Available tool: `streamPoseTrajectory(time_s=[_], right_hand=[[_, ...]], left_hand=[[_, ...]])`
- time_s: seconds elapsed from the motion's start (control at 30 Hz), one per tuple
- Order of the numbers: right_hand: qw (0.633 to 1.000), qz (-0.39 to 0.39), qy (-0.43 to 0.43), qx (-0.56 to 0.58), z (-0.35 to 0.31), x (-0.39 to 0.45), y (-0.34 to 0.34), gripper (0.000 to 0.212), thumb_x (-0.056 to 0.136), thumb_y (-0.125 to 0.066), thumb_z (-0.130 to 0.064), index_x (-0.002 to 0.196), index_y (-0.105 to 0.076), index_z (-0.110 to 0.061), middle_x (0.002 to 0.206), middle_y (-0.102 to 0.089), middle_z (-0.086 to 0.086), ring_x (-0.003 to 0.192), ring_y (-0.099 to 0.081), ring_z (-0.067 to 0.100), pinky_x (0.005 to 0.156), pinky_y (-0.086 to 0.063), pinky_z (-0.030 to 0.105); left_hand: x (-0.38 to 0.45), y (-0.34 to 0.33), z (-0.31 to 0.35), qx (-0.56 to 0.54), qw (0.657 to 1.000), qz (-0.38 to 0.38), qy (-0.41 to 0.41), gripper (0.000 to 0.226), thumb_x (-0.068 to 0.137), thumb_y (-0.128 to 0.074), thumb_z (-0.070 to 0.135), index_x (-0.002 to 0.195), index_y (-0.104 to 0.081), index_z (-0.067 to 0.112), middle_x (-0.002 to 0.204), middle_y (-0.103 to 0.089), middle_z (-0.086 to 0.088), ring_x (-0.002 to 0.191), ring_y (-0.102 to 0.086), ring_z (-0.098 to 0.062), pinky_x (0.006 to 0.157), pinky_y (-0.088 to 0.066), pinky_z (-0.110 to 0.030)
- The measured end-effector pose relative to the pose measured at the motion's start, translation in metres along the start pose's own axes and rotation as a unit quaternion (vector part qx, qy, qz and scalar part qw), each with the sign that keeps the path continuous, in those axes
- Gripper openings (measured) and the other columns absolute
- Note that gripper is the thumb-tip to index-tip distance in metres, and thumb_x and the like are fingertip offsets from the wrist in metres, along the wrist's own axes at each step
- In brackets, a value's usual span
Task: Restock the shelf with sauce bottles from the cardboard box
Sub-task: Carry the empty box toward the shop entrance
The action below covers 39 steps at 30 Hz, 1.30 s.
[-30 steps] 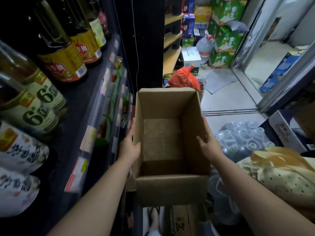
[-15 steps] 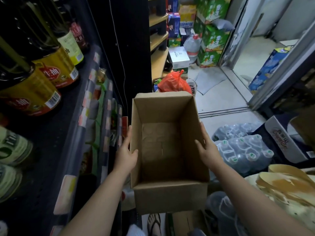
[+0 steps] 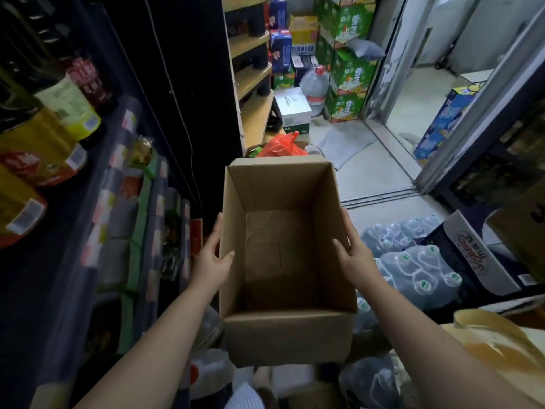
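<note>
An open cardboard box (image 3: 289, 338) is held in front of me, and nothing lies inside it. My left hand (image 3: 211, 261) grips its left wall, thumb over the rim. On the right wall sits my right hand (image 3: 355, 255), thumb inside the box. Dark sauce bottles (image 3: 38, 149) with yellow and red labels stand on the dark shelf (image 3: 97, 196) at my left, somewhat blurred.
Packs of water bottles (image 3: 413, 267) lie on the floor to the right of the box. An orange plastic bag (image 3: 283, 144) sits just beyond it. Stacked green cartons (image 3: 348, 72), a water jug (image 3: 315, 87) and wooden shelves (image 3: 253, 69) fill the back. A doorway opens at far right.
The view has shifted along the shelf, so the bottles slid left and out of frame. The box stays gripped in both hands and sits a little lower in view.
</note>
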State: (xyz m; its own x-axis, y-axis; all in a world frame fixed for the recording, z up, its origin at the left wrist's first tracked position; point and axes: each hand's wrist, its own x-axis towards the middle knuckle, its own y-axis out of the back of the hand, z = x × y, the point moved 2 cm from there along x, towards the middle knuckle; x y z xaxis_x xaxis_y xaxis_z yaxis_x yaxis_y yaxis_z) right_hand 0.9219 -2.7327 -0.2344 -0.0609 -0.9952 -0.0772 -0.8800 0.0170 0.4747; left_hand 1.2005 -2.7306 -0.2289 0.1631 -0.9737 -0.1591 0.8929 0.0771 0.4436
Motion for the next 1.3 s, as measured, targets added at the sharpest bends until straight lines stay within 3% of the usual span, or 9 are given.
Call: streamPoseTrajectory(time_s=[0.13,0.27,0.37,0.5,0.67,0.77,0.87,1.07,1.3], right_hand=[[0.999,0.023,-0.037,-0.023,0.018,0.050,-0.002,0.067,0.098,-0.047,-0.015,0.149,-0.013,-0.045,0.147,-0.041,-0.013,0.131,-0.048,0.022,0.108,-0.041,0.036],[0.997,0.016,-0.061,-0.041,0.034,0.104,-0.007,0.068,0.098,-0.048,-0.014,0.150,-0.014,-0.042,0.138,-0.033,-0.026,0.134,-0.045,0.018,0.108,-0.036,0.030],[0.996,0.015,-0.075,-0.053,0.042,0.144,-0.012,0.068,0.097,-0.048,-0.014,0.149,-0.014,-0.043,0.146,-0.039,-0.016,0.131,-0.047,0.019,0.107,-0.039,0.031],[0.993,0.016,-0.096,-0.071,0.048,0.188,-0.023,0.068,0.098,-0.048,-0.015,0.148,-0.014,-0.044,0.136,-0.056,0.006,0.096,-0.056,0.015,0.083,-0.037,0.022],[0.991,0.009,-0.113,-0.074,0.046,0.219,-0.029,0.069,0.098,-0.047,-0.018,0.145,-0.008,-0.049,0.107,-0.053,0.005,0.068,-0.041,-0.006,0.073,-0.035,0.022],[0.992,0.015,-0.106,-0.061,0.049,0.233,-0.029,0.068,0.098,-0.048,-0.015,0.147,-0.013,-0.045,0.139,-0.046,-0.014,0.103,-0.063,0.014,0.082,-0.042,0.020],[0.994,0.000,-0.102,-0.044,0.051,0.245,-0.026,0.068,0.098,-0.047,-0.014,0.147,-0.012,-0.046,0.146,-0.024,-0.027,0.140,-0.034,0.013,0.104,-0.030,0.020],[0.994,-0.004,-0.104,-0.046,0.056,0.263,-0.022,0.067,0.099,-0.046,-0.019,0.148,-0.011,-0.047,0.155,-0.029,-0.015,0.140,-0.036,0.018,0.109,-0.033,0.032],[0.994,0.013,-0.107,-0.013,0.065,0.265,-0.016,0.068,0.099,-0.046,-0.013,0.146,-0.012,-0.047,0.155,-0.028,-0.013,0.142,-0.032,0.015,0.109,-0.028,0.024]], left_hand=[[0.062,-0.025,-0.004,-0.010,0.999,-0.034,0.014,0.080,0.092,-0.053,0.009,0.137,-0.011,0.061,0.153,-0.024,0.018,0.138,-0.033,-0.016,0.110,-0.036,-0.036],[0.121,-0.045,-0.012,-0.004,0.998,-0.050,0.025,0.080,0.092,-0.054,0.009,0.139,-0.012,0.059,0.153,-0.023,0.019,0.138,-0.034,-0.015,0.103,-0.038,-0.026],[0.159,-0.056,-0.016,-0.004,0.998,-0.051,0.044,0.082,0.092,-0.054,0.008,0.138,-0.012,0.060,0.153,-0.025,0.014,0.137,-0.035,-0.016,0.107,-0.035,-0.030],[0.206,-0.061,-0.015,0.022,0.997,-0.056,0.054,0.083,0.091,-0.055,0.008,0.135,-0.011,0.064,0.151,-0.033,0.011,0.136,-0.038,-0.016,0.111,-0.037,-0.039],[0.242,-0.062,-0.011,0.026,0.995,-0.068,0.065,0.084,0.091,-0.056,0.008,0.134,-0.012,0.066,0.150,-0.037,0.009,0.129,-0.047,-0.014,0.107,-0.042,-0.037],[0.252,-0.066,-0.011,0.035,0.994,-0.067,0.073,0.082,0.091,-0.055,0.009,0.138,-0.011,0.060,0.148,-0.038,0.008,0.074,-0.056,0.016,0.073,-0.047,-0.007],[0.259,-0.071,-0.015,0.030,0.994,-0.064,0.086,0.084,0.091,-0.055,0.008,0.138,-0.010,0.061,0.150,-0.037,0.006,0.049,-0.048,0.024,0.057,-0.039,-0.001],[0.274,-0.079,-0.001,0.035,0.995,-0.052,0.084,0.083,0.091,-0.055,0.006,0.140,-0.010,0.057,0.151,-0.035,0.005,0.055,-0.050,0.022,0.055,-0.035,0.008],[0.280,-0.092,0.006,0.032,0.995,-0.070,0.066,0.086,0.091,-0.054,0.008,0.134,-0.008,0.066,0.151,-0.035,0.006,0.108,-0.053,-0.001,0.096,-0.044,-0.024]])
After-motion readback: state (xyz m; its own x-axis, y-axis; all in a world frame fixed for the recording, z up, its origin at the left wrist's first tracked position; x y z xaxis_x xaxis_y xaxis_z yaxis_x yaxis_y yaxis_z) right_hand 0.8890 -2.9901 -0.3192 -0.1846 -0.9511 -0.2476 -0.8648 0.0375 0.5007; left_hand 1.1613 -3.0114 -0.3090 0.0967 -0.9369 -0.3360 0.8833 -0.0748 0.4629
